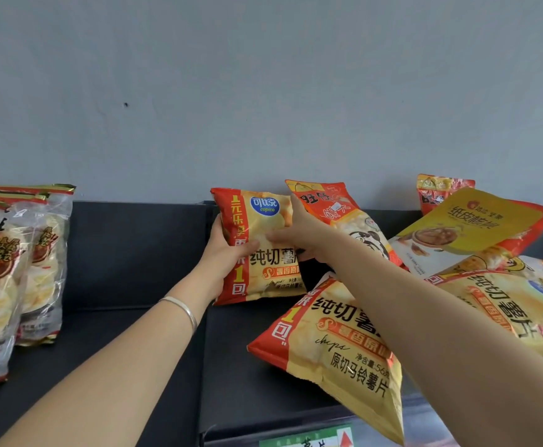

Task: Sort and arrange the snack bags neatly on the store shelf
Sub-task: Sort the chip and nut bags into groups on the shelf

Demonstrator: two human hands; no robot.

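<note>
A yellow and red potato chip bag (pixel 265 272) stands upright near the back of the dark shelf (pixel 134 253). My left hand (pixel 223 250) grips its left edge and my right hand (pixel 296 233) holds its right side, both thumbs on the front. A second chip bag of the same kind (pixel 331 353) lies tilted under my right forearm. A third one (pixel 505 304) lies flat at the right. An orange-red snack bag (pixel 338 214) leans behind my right hand.
Two clear bags of rice crackers (pixel 21 253) stand at the shelf's left end. A yellow walnut bag (pixel 476 227) lies atop the right-hand pile, with another red bag (pixel 438 188) behind it. A grey wall (pixel 263 91) backs the shelf. A price label (pixel 309 440) sits on the front edge.
</note>
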